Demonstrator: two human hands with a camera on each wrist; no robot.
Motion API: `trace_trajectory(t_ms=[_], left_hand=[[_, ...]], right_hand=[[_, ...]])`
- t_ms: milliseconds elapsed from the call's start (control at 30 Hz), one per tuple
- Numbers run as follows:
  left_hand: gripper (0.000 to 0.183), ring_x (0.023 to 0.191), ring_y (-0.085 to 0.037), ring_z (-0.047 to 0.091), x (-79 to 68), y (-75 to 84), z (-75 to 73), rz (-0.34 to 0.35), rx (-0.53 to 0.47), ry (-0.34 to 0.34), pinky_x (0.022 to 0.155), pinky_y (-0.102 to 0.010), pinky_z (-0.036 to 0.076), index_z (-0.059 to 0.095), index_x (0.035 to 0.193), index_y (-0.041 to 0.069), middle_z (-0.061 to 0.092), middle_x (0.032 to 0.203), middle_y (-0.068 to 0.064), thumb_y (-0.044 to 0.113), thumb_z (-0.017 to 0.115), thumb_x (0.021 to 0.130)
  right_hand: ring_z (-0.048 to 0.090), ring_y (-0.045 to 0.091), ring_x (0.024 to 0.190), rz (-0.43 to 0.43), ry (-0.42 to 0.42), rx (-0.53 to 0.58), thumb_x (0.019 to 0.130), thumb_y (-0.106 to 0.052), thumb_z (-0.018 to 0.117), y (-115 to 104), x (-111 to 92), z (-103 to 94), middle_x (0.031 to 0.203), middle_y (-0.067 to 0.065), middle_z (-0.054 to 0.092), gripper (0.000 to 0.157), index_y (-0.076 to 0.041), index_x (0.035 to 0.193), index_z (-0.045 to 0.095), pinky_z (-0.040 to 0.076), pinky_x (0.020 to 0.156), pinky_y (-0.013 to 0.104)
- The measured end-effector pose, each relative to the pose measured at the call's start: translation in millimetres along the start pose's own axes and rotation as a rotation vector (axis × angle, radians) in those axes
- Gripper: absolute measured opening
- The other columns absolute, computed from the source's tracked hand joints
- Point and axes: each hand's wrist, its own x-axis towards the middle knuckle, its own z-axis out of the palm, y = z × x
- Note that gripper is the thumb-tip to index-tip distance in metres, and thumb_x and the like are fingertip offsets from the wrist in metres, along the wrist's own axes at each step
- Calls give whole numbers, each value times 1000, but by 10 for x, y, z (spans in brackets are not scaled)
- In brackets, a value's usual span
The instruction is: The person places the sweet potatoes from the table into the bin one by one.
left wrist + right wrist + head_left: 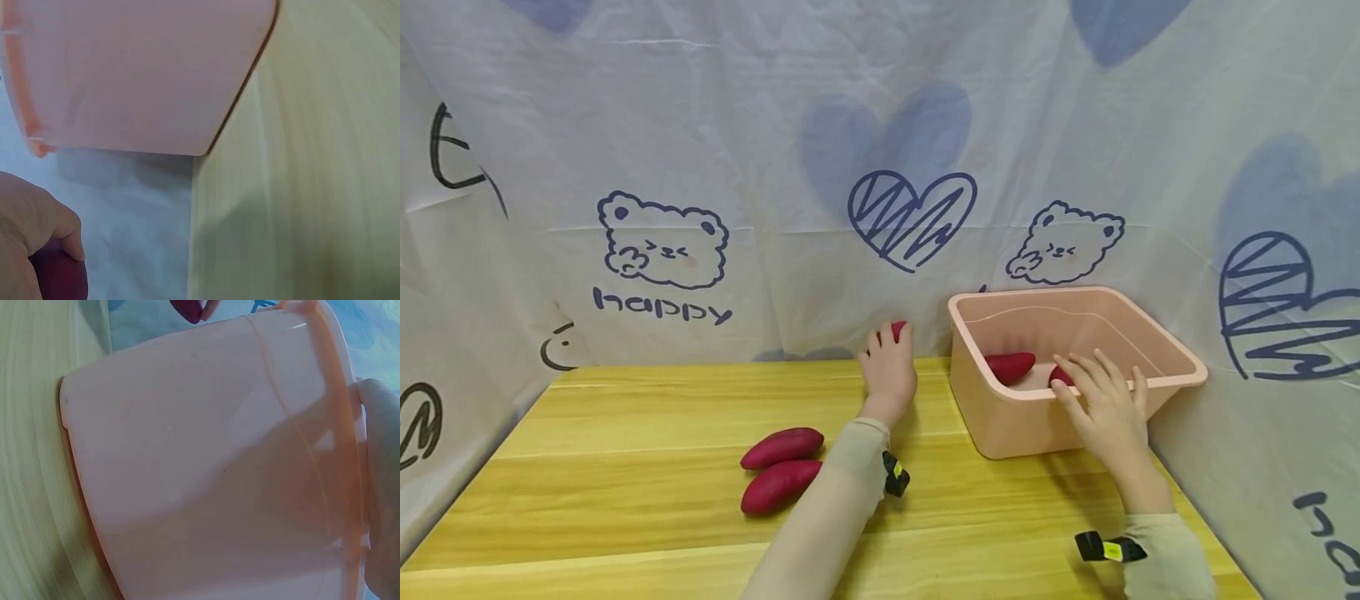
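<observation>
The left hand (891,371) grips a potato (898,331) by the counter's (625,467) far edge, left of the bin (1022,429); the right hand (1108,417) spreads loosely over the rim (1157,382), apparently grasping nothing. I'd keep that grip light and even. The head view shows two potatoes (1011,367) inside; the wrist views, only outer walls.

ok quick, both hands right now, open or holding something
Left hand: closed, holding a sweet potato.
Right hand: open, at the near side of the bin.
</observation>
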Motion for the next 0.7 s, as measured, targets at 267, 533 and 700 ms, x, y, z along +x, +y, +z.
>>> trace_trajectory(t_ms=[267, 533, 700], left_hand=[[49, 132, -34, 39, 51, 67, -93, 20, 7, 24, 100, -53, 42, 44, 142, 26, 42, 145, -11, 15, 58, 96], [51, 131, -33, 41, 81, 102, -183, 77, 9, 80, 97, -51, 44, 46, 140, 26, 42, 144, -10, 13, 60, 92], [52, 130, -32, 42, 107, 162, -278, 114, 25, 118, 94, -49, 45, 46, 140, 25, 42, 144, -10, 14, 62, 91]], right_hand=[[34, 37, 139, 6, -12, -4, 101, -47, 42, -14, 1, -12, 138, 14, 55, 47, -18, 135, 57, 5, 114, 67], [34, 37, 139, 3, -10, -8, 101, -47, 42, -18, 6, -3, 138, 14, 55, 47, -18, 134, 57, 5, 113, 67], [35, 37, 139, 5, -4, -5, 100, -47, 42, -18, 6, -5, 138, 14, 55, 47, -18, 135, 57, 5, 114, 67]])
